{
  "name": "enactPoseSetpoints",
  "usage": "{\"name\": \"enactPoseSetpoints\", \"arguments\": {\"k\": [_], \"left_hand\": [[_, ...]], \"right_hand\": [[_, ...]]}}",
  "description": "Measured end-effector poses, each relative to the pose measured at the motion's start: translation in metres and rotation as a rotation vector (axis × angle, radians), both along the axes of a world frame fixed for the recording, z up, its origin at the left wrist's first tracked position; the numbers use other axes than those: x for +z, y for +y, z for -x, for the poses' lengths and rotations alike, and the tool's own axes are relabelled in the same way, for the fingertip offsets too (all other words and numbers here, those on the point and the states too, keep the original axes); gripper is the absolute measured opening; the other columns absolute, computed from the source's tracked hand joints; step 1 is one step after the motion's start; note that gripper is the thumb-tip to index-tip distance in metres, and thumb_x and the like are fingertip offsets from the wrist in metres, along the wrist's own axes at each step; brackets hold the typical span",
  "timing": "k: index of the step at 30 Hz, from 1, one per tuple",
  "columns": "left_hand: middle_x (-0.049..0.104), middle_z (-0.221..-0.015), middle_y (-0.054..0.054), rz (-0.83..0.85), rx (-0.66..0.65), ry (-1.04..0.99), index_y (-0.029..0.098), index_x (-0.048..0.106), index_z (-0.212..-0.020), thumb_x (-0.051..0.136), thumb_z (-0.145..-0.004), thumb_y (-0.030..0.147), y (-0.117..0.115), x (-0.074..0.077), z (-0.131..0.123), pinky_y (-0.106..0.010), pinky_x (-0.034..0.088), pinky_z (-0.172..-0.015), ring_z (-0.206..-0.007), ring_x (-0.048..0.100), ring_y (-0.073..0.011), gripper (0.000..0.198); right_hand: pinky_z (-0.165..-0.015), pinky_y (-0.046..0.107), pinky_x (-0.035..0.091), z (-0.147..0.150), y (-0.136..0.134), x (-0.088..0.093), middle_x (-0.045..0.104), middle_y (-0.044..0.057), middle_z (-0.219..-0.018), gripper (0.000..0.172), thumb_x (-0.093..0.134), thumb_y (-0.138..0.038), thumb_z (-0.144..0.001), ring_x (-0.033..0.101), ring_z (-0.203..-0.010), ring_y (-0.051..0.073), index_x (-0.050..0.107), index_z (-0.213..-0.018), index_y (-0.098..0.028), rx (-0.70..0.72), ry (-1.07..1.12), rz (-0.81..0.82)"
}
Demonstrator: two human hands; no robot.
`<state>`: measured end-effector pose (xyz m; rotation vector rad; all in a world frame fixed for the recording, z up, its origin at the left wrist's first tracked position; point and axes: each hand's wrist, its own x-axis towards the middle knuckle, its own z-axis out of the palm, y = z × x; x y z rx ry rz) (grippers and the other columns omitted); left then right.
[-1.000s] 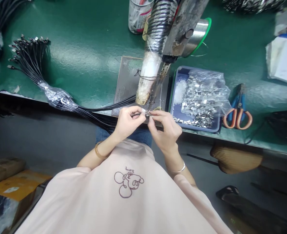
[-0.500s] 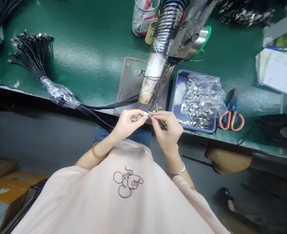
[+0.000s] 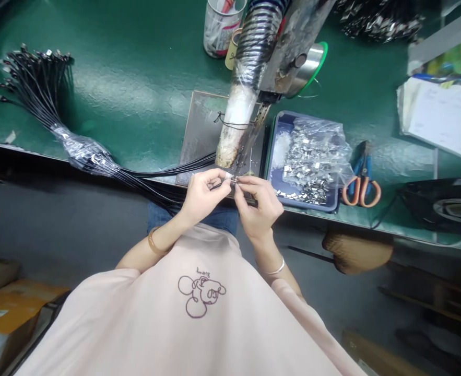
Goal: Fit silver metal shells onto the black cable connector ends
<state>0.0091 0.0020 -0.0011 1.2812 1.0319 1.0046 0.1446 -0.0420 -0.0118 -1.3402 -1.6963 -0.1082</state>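
My left hand (image 3: 205,197) is closed in a pinch on a black cable (image 3: 216,185) near its end. Facing it, my right hand (image 3: 259,204) pinches a small metal connector (image 3: 234,179) at the cable's end. The fingertips of both hands almost meet, partly hiding the connector. Just above them is the slim tip of a soldering iron (image 3: 257,125), pointing down. Beside it hangs a hose (image 3: 234,112) with a white, stained end. More black cables (image 3: 167,172), bundled in clear plastic wrap (image 3: 87,151), run from the left toward my hands.
To the right, a blue tray (image 3: 271,172) holds many small metal shells and a plastic bag (image 3: 318,146). Orange-handled cutters (image 3: 360,183) lie beside it. A solder spool (image 3: 310,68), a clear cup (image 3: 220,31) and papers (image 3: 441,115) are farther back. A grey plate (image 3: 199,125) lies under the hose.
The whole view has shifted slightly, so the bench things appear farther left. Both hands stay together at the iron's tip; the black cable in my left fingers shows more plainly now.
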Motion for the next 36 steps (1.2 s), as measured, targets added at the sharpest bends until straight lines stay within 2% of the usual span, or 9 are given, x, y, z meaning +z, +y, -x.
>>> {"name": "enactPoseSetpoints", "arguments": {"k": [9,18,22,24,26,27,29,32,36], "left_hand": [[0.035,-0.052,0.007,-0.007,0.003,-0.008,0.015,0.063,-0.069,0.065,-0.077,0.028,0.000,0.007,0.003,-0.023,0.022,-0.049,-0.049,0.028,-0.0063,0.015],[0.033,-0.050,0.008,0.093,-0.040,-0.041,0.014,0.063,-0.068,0.070,-0.075,0.030,0.002,0.001,0.007,-0.021,0.022,-0.048,-0.048,0.027,-0.0051,0.019],[0.039,-0.050,0.007,0.135,-0.205,-0.057,0.012,0.069,-0.077,0.073,-0.077,0.037,-0.004,0.000,0.012,-0.021,0.022,-0.045,-0.046,0.029,-0.0052,0.025],[0.043,-0.049,0.006,0.160,-0.319,-0.045,0.011,0.073,-0.082,0.075,-0.079,0.039,-0.009,0.000,0.015,-0.021,0.023,-0.044,-0.045,0.031,-0.0055,0.028],[0.045,-0.047,0.005,0.155,-0.402,-0.011,0.011,0.076,-0.083,0.075,-0.080,0.039,-0.014,0.001,0.018,-0.021,0.022,-0.043,-0.043,0.030,-0.0054,0.028],[0.046,-0.047,0.005,0.138,-0.433,0.008,0.011,0.077,-0.082,0.074,-0.081,0.039,-0.016,0.002,0.019,-0.021,0.021,-0.042,-0.044,0.029,-0.0052,0.028],[0.048,-0.048,0.004,0.097,-0.474,0.033,0.012,0.078,-0.078,0.072,-0.084,0.040,-0.019,0.004,0.020,-0.022,0.019,-0.042,-0.045,0.027,-0.0051,0.029],[0.047,-0.048,0.004,0.100,-0.468,0.003,0.012,0.075,-0.071,0.071,-0.084,0.044,-0.019,0.008,0.019,-0.021,0.021,-0.042,-0.045,0.029,-0.0049,0.034],[0.051,-0.049,0.003,0.228,-0.461,-0.116,0.013,0.068,-0.067,0.076,-0.078,0.045,-0.012,0.009,0.018,-0.020,0.028,-0.044,-0.045,0.039,-0.0055,0.036]], "right_hand": [[-0.076,0.030,0.062,0.004,0.000,0.007,0.077,0.002,-0.091,0.014,0.067,-0.010,-0.087,0.075,-0.083,0.017,0.065,-0.087,-0.024,-0.003,0.012,0.004],[-0.074,0.029,0.062,-0.002,-0.004,0.010,0.077,0.005,-0.093,0.015,0.064,-0.008,-0.088,0.076,-0.086,0.017,0.060,-0.085,-0.022,0.101,0.000,0.077],[-0.055,0.023,0.058,-0.012,-0.018,0.027,0.075,0.002,-0.089,0.007,0.062,-0.016,-0.093,0.073,-0.066,0.013,0.061,-0.092,-0.023,0.087,0.219,0.186],[-0.041,0.021,0.047,-0.022,-0.024,0.034,0.069,-0.004,-0.072,0.002,0.060,-0.022,-0.095,0.062,-0.047,0.009,0.061,-0.094,-0.024,-0.003,0.331,0.059],[-0.037,0.022,0.037,-0.036,-0.024,0.037,0.057,-0.007,-0.058,0.009,0.059,-0.029,-0.096,0.052,-0.039,0.009,0.061,-0.089,-0.023,-0.139,0.333,-0.044],[-0.039,0.023,0.037,-0.044,-0.022,0.036,0.055,-0.006,-0.056,0.014,0.059,-0.032,-0.096,0.051,-0.040,0.009,0.061,-0.085,-0.023,-0.207,0.290,-0.026],[-0.045,0.026,0.040,-0.062,-0.013,0.032,0.059,-0.003,-0.060,0.019,0.062,-0.033,-0.092,0.054,-0.047,0.012,0.063,-0.078,-0.021,-0.277,0.142,0.191],[-0.059,0.029,0.046,-0.087,0.006,0.018,0.070,0.002,-0.071,0.013,0.065,-0.030,-0.086,0.060,-0.060,0.016,0.069,-0.077,-0.021,-0.218,-0.039,0.408],[-0.062,0.030,0.044,-0.103,0.026,0.004,0.074,0.003,-0.076,0.007,0.066,-0.024,-0.079,0.058,-0.060,0.016,0.072,-0.077,-0.021,-0.146,-0.080,0.527]]}}
